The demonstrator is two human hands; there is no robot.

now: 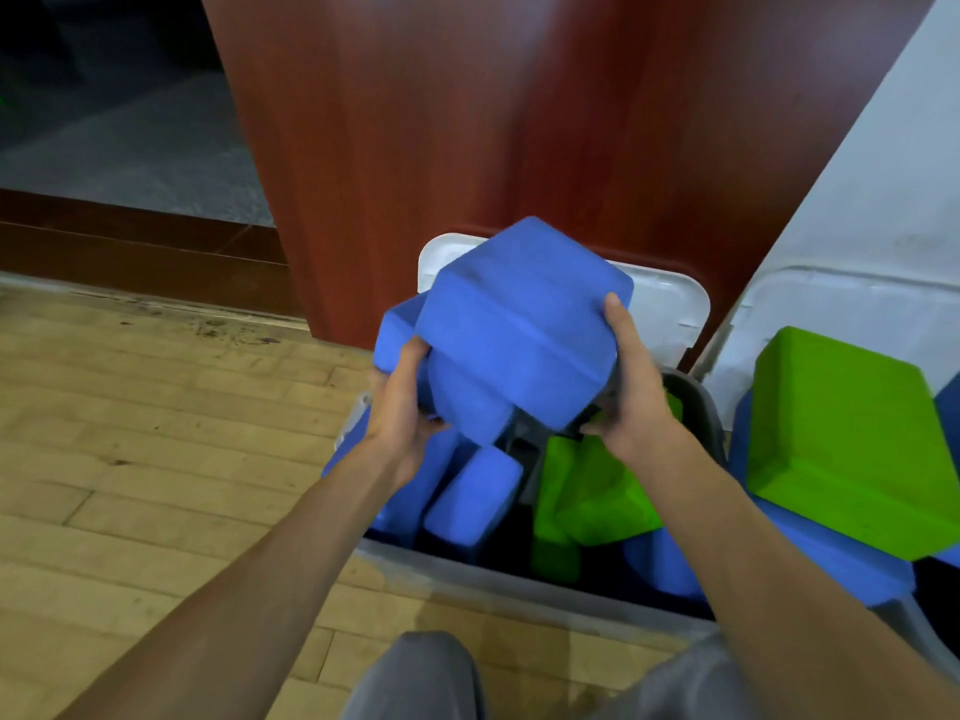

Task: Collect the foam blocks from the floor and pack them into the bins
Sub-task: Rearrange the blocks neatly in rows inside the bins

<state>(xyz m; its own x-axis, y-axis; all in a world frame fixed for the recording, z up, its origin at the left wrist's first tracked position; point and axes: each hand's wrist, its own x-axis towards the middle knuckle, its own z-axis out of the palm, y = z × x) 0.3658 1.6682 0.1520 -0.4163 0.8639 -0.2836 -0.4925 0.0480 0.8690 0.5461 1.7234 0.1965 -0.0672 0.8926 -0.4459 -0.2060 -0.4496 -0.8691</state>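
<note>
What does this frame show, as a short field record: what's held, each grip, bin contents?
held: blue block stack, over the near bin
left grip: hand holds the stack's lower left
right grip: hand holds its right side
near bin: blue blocks and green blocks inside
right bin: large green block atop blue ones
floor: wooden, no loose blocks visible

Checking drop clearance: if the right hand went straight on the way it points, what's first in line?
Likely the white lid propped behind the bin; the right hand, holding the blue blocks, points toward it. Depth is unclear.
</note>
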